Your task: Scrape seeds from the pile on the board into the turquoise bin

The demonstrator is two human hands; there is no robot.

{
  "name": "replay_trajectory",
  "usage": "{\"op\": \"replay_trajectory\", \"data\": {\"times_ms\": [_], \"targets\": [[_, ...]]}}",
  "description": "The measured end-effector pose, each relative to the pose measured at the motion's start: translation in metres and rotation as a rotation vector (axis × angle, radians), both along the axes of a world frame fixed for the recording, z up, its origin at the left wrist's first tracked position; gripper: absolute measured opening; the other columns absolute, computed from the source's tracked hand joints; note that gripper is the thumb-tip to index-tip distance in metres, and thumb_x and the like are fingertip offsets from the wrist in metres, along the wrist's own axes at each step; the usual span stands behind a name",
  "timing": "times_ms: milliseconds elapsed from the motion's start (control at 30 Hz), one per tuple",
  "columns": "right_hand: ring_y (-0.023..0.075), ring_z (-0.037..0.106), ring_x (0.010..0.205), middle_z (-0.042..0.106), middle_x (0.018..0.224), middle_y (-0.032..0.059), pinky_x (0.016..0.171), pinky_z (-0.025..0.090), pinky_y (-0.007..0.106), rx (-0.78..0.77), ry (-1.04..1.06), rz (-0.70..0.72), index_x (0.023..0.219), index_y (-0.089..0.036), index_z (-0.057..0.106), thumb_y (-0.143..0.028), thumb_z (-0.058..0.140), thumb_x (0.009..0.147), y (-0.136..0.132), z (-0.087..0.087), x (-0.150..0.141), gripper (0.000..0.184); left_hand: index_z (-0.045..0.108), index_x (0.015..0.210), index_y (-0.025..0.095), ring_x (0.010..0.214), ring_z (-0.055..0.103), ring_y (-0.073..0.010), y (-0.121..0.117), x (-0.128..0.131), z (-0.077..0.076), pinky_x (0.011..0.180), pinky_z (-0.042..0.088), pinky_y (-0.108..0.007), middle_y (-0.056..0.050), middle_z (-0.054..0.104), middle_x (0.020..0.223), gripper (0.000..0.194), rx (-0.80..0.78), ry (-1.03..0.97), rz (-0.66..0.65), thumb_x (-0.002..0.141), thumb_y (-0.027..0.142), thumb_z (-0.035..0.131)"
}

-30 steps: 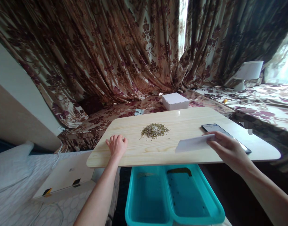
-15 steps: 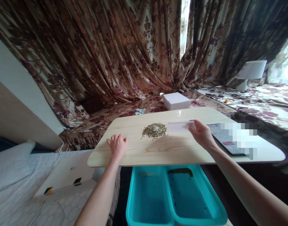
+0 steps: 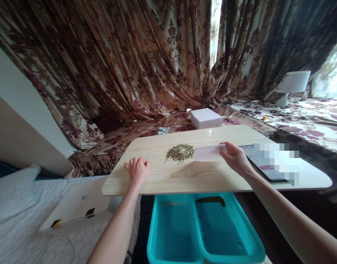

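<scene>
A loose pile of small green and whitish grains lies in the middle of the pale wooden table. My right hand pinches the right end of a flat white card. The card's left edge meets the right side of the pile, and a few stray grains lie by its lower corner. To the left of the pile, my left hand rests on the tabletop with its fingers spread and somewhat bent, holding nothing.
Below the table's front edge stands a turquoise two-part tub, with dark bits in its right compartment. A tablet lies right of my right hand. Behind are a white box, a folded cloth and a lamp.
The card has shifted slightly down and left along the pile's right edge, with my right hand moving along with it. My left hand has stayed in place.
</scene>
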State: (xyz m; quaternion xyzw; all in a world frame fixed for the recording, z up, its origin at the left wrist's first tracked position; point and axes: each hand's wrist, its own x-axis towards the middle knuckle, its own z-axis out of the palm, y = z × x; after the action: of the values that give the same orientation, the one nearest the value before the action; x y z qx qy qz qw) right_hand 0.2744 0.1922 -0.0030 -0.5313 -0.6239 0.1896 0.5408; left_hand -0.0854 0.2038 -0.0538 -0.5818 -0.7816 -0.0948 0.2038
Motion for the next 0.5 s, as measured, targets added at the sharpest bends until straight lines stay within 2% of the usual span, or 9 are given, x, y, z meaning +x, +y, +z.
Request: {"op": "replay_trajectory", "data": {"times_ms": [200, 500], "targets": [[0.0126, 0.052, 0.057, 0.057, 0.062, -0.0012, 0.052, 0.040, 0.022, -0.066, 0.002, 0.075, 0.076, -0.019, 0.057, -0.020, 0.049, 0.065, -0.017, 0.007, 0.003, 0.013, 0.054, 0.108, 0.017, 0.105, 0.050, -0.0223, 0.000, 0.000, 0.000, 0.090, 0.039, -0.047, -0.007, 0.053, 0.115, 0.029, 0.005, 0.001, -0.001, 0.087, 0.035, 0.051], [0.0167, 0.057, 0.065, 0.062, 0.069, 0.0025, 0.056, 0.043, 0.024, -0.103, -0.061, 0.144, 0.079, -0.019, 0.059, -0.026, 0.054, 0.068, -0.048, 0.012, 0.016, 0.014, 0.054, 0.108, 0.017, 0.104, 0.051, -0.0218, 0.000, 0.000, 0.000, 0.089, 0.040, -0.046, -0.006, 0.053, 0.114, 0.028, 0.011, 0.015, -0.001, 0.087, 0.035, 0.051]]}}
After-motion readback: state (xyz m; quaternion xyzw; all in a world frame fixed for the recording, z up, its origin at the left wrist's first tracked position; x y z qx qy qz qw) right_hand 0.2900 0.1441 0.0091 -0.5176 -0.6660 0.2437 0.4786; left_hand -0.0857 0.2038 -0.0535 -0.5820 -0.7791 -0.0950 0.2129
